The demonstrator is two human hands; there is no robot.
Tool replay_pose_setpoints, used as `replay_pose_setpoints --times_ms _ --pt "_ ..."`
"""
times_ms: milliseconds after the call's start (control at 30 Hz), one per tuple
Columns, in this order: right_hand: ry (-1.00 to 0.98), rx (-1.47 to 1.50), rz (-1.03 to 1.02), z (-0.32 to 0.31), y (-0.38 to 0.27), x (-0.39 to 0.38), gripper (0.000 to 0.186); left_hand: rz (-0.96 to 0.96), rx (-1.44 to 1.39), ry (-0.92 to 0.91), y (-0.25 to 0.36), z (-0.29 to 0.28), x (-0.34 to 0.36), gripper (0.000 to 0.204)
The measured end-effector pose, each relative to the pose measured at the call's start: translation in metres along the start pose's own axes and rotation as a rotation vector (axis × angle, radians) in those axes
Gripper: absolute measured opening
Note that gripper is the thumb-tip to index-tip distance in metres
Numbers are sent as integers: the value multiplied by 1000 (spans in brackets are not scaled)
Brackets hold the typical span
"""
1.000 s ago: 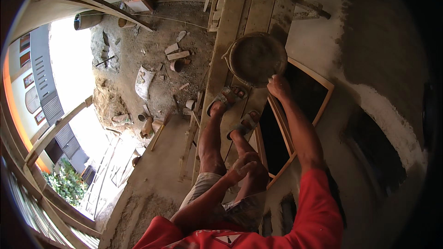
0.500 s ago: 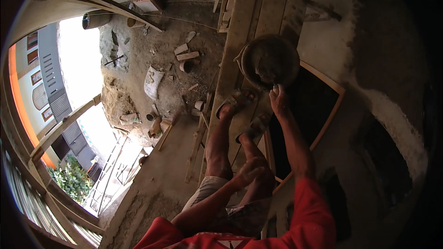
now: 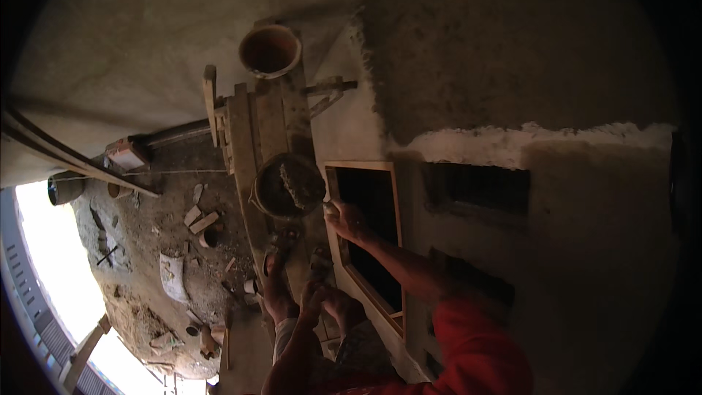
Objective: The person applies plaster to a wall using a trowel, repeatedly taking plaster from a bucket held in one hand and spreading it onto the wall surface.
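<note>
My right hand [image 3: 346, 222] is closed round the pale handle of a trowel [image 3: 331, 209] at the right rim of a bucket [image 3: 258, 197]. Grey mortar [image 3: 296, 184] lies heaped in a ridge inside the bucket; the trowel's blade cannot be made out in the dim light. The bucket stands on a raised plank platform [image 3: 269, 118], just ahead of my feet. My left hand [image 3: 314, 295] rests on my bent knee, fingers loosely apart and nothing visible in them.
A second, reddish-brown tub [image 3: 270, 51] stands at the platform's far end. Alongside on the right, a wooden frame [image 3: 399, 249] surrounds a dark opening in the wall. The wall has damp plaster [image 3: 468, 51] above a pale ragged band. Lower left, rubble and a white sack [image 3: 173, 278] lie on the ground.
My view has swung right and up, bringing the far tub and more wall into sight. My right hand has drawn slightly aside at the bucket's rim, still holding the trowel. The left stays on my knee.
</note>
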State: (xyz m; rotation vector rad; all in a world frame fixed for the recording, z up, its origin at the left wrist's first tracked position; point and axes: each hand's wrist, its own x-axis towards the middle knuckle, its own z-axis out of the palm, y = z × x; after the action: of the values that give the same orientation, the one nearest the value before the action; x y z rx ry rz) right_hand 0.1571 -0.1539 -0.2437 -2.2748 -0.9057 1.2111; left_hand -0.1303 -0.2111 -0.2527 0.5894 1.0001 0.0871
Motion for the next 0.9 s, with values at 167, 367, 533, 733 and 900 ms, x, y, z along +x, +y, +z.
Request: replay_pose_setpoints --times_ms 167,367,533,733,900 --pt "180 -148 -144 -191 -122 -114 48 122 78 -149 8 10 4 46" --pt "328 -322 -315 -414 -331 -279 42 192 290 -221 126 25 -14 45" --pt "431 -451 -601 -515 -455 -404 40 126 432 -79 187 18 -47 47" --pt "364 14 -748 -582 -498 -488 47 38 371 96 198 -28 -31 49" --pt "1229 68 -171 -697 -396 -514 32 23 583 18 171 -51 -38 47"
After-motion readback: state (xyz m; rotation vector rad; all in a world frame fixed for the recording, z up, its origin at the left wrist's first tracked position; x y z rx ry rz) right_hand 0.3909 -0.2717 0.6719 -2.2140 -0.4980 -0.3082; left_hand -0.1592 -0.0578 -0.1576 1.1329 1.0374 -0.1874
